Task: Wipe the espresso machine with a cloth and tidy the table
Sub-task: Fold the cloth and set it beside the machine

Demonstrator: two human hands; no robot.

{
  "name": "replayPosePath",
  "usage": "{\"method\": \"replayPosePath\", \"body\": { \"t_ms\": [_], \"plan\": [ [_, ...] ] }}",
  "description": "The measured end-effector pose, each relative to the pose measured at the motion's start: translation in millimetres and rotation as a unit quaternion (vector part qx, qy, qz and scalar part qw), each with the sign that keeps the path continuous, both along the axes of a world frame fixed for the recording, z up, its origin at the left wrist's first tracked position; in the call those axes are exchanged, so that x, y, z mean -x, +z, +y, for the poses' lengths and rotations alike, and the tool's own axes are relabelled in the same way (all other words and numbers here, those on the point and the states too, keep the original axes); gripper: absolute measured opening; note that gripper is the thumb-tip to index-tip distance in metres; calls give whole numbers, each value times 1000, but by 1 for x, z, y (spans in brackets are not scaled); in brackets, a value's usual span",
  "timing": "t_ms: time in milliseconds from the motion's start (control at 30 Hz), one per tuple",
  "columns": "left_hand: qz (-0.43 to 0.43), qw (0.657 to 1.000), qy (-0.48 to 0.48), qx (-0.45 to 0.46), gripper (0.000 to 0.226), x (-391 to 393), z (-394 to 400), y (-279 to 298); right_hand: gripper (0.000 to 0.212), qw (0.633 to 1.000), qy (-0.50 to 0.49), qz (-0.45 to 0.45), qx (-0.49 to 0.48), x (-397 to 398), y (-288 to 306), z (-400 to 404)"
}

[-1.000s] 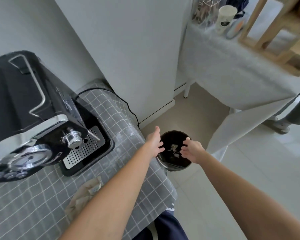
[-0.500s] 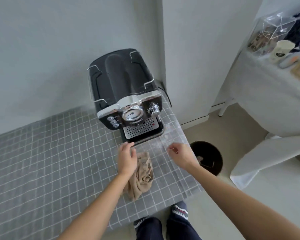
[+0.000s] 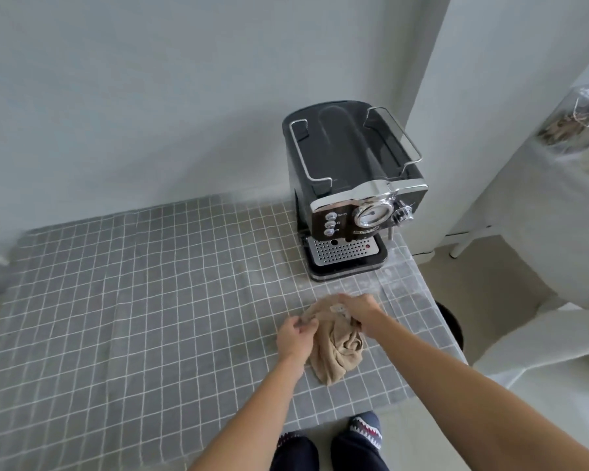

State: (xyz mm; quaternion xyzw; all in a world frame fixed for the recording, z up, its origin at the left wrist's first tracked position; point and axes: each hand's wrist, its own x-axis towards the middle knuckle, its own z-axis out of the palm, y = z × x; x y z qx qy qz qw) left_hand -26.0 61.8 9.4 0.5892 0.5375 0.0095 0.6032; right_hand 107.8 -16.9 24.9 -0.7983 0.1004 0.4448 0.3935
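A black and chrome espresso machine (image 3: 352, 195) stands at the back right of the table (image 3: 133, 300), which is covered with a grey checked cloth. A crumpled beige cloth (image 3: 337, 351) lies in front of the machine near the table's right edge. My left hand (image 3: 295, 336) pinches the cloth's left edge. My right hand (image 3: 361, 309) grips its upper part from above. Both hands lift the top of the cloth slightly off the table.
A dark round bin (image 3: 451, 326) stands on the floor just past the table's right edge. A white-draped table (image 3: 538, 239) with a clear box (image 3: 578, 117) stands at the right. A white wall pillar (image 3: 490, 96) rises behind the machine. My slippered feet (image 3: 364, 433) show below.
The view swung from the bin on the floor back to the table. Both hands came from above the bin to the beige cloth and closed on it.
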Motion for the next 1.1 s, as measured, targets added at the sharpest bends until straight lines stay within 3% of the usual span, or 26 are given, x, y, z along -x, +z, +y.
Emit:
{"method": "replayPosePath", "body": {
  "t_ms": [100,167,267,367,500,533,600,700,800,933,1100],
  "plan": [
    [9,999,-30,-36,39,8,17,7,27,996,84,-18,-40,15,27,10],
    [-36,996,-62,-48,44,16,30,12,17,985,143,-45,-89,27,52,12],
    [-138,978,-153,-28,43,30,49,35,26,958,233,-120,-120,39,93,12],
    [-171,950,-256,-47,38,43,68,61,32,931,276,-180,-154,42,138,13],
    [-179,930,-288,-143,23,57,82,87,38,882,339,-255,-205,50,192,25],
    [-176,925,-286,-177,14,61,88,94,38,869,346,-281,-216,52,202,28],
    [-181,921,-256,-229,18,70,100,106,36,851,333,-324,-243,50,216,33],
    [-148,926,-206,-281,16,88,128,122,32,848,275,-358,-278,35,228,42],
    [-134,898,-226,-354,14,101,159,145,34,838,257,-394,-276,19,233,53],
    [-105,846,-240,-464,14,113,195,181,20,824,247,-420,-289,2,236,58],
    [-165,793,-185,-557,14,129,208,224,17,806,252,-396,-361,-2,251,47]
  ]
}}
